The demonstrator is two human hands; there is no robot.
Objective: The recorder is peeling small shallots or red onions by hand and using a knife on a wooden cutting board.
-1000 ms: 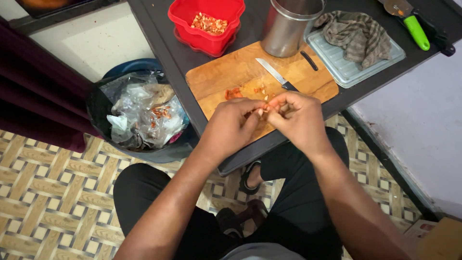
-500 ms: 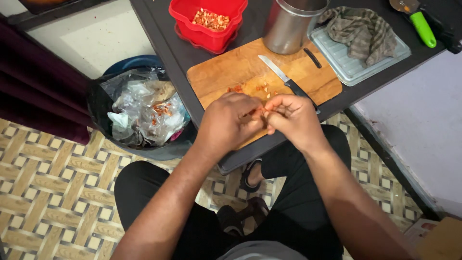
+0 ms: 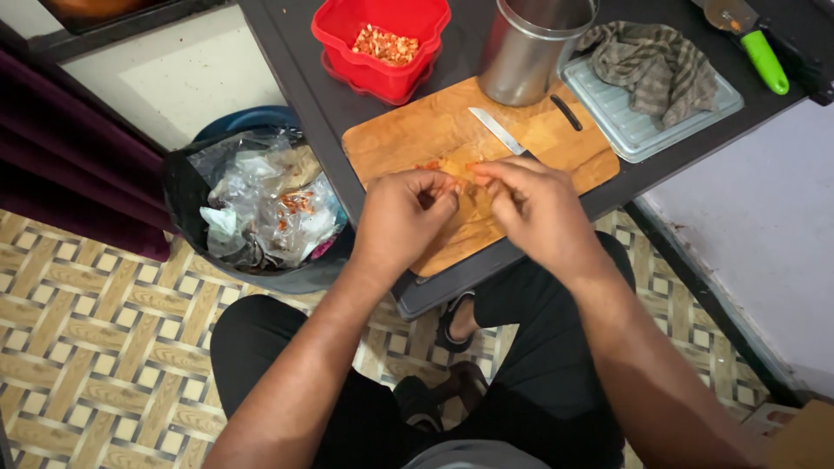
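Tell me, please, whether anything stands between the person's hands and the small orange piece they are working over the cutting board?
Nothing visible does: the left hand and right hand already pinch the orange piece between their fingertips, above the wooden cutting board.

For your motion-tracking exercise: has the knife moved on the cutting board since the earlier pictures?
No. The knife lies at the same slant on the cutting board, blade tip toward the metal cup, as before; only the camera shifted.

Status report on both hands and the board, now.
Left hand and right hand pinch small orange piece over wooden cutting board. Knife lies on board, untouched.
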